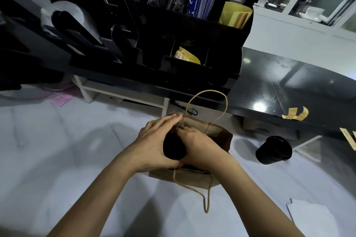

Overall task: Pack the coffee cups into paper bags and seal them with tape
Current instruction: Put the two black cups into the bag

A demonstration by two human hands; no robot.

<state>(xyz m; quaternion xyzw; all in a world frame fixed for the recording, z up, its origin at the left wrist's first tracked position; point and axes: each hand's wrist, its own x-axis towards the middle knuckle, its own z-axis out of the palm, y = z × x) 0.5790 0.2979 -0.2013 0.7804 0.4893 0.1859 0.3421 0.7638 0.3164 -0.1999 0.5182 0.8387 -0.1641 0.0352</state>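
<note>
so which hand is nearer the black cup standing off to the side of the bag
Right. The right hand is at the paper bag, on the side facing the lone black cup. The left hand is farther, beyond the cup held between the hands.

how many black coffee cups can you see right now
2. One black cup is held between the left hand and right hand over the paper bag; another cup stands to its right. The bag may hide more.

L hand (154, 140) & R hand (198, 146) — both arms extended fwd, 2 hands touching, fingers curled in a grip.
</note>
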